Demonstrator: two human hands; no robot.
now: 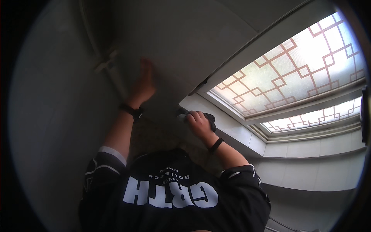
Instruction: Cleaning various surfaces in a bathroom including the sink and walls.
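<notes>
My left hand (145, 82) is raised before a dim tiled wall (185, 46), its fingers stretched upward and nothing seen in it. Whether it touches the wall cannot be told. Just left of it runs a pale pipe (116, 79) with a bracket or fitting (104, 62). My right hand (199, 123), near the lower corner of the window recess, is closed around a dark object (211, 120) with a pale, shiny part on its left side. The hand hides much of this object, so its kind is unclear.
A window with frosted, lattice-patterned panes (278, 72) fills the upper right. Below it is a tiled ledge (232, 126), with a tiled wall (313, 168) at the lower right. Thin metal tubing (279, 224) shows at the bottom right.
</notes>
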